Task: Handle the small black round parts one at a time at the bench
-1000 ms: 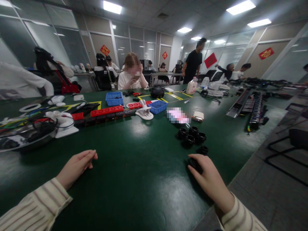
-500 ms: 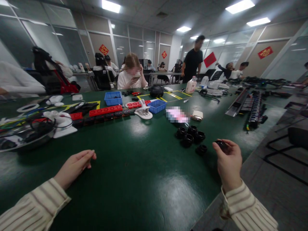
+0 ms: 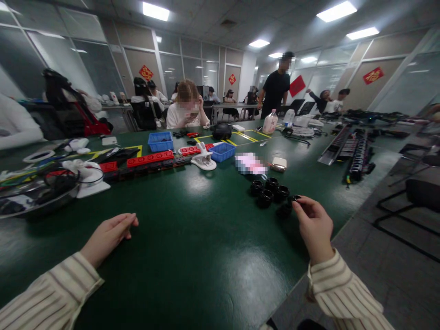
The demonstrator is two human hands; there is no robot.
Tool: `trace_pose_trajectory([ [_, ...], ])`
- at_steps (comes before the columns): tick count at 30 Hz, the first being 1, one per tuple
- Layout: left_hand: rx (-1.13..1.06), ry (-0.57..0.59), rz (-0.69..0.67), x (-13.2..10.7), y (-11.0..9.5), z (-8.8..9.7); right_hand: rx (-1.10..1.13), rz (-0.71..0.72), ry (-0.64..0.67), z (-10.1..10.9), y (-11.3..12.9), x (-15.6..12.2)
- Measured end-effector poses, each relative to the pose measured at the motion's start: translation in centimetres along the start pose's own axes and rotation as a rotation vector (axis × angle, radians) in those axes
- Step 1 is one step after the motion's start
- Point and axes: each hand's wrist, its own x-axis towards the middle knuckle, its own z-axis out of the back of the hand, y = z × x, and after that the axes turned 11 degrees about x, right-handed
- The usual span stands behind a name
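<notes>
My right hand [image 3: 314, 224] pinches a small black round hollow part [image 3: 295, 198] between thumb and fingers. Just left of it, a similar black part [image 3: 283, 211] lies on the green table, close to the held one; whether they touch I cannot tell. Several more of these black parts stand in a cluster beyond, among them one at the front [image 3: 266, 198] and one at the left [image 3: 256, 187]. My left hand [image 3: 110, 233] rests low over the table at the left, thumb against curled fingers, with nothing visible in it.
Behind the cluster lie a blurred-out pink item [image 3: 250, 164] and a pale case [image 3: 278, 163]. Farther back are blue bins [image 3: 160, 141], a red-and-black strip [image 3: 150, 158] and a white stand [image 3: 203, 160]. A metal bowl [image 3: 41, 206] with cables sits left. Several people are across the room.
My right hand has moved left and slightly forward with the black part, close to the nearest part of the cluster. My left hand keeps its pose. The view has shifted slightly.
</notes>
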Motion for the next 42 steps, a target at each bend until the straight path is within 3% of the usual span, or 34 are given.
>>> trace_pose_trajectory([
  [5,0.000,0.005,-0.024,-0.3,-0.3,0.0,-0.143,-0.073,0.116,0.1,0.0,0.1],
  [12,-0.005,-0.039,-0.064,-0.6,-0.9,-0.2,-0.257,-0.047,0.182,0.1,-0.3,0.3],
  [18,-0.011,-0.037,-0.095,-0.2,-0.6,-0.2,-0.253,0.088,0.030,0.4,-0.4,0.3],
  [22,-0.013,-0.056,-0.135,0.0,-0.5,-0.4,-0.270,0.217,-0.001,0.2,2.0,0.1],
  [27,-0.022,-0.046,-0.178,0.2,-0.2,-0.5,-0.426,0.469,0.148,-2.7,7.4,1.1],
  [30,-0.018,-0.046,-0.195,0.4,-0.2,-0.6,-0.782,0.431,0.312,-5.9,9.0,2.1],
  [32,-0.021,-0.047,-0.205,0.4,-0.3,-0.6,-1.046,0.319,0.413,-8.0,8.9,2.6],
  [36,-0.024,-0.051,-0.223,0.1,-0.6,-0.7,-1.170,0.225,0.487,-10.8,7.4,3.1],
  [42,-0.020,-0.060,-0.248,-0.2,-0.9,-0.6,-1.226,0.129,0.565,-11.4,5.9,3.5],
])
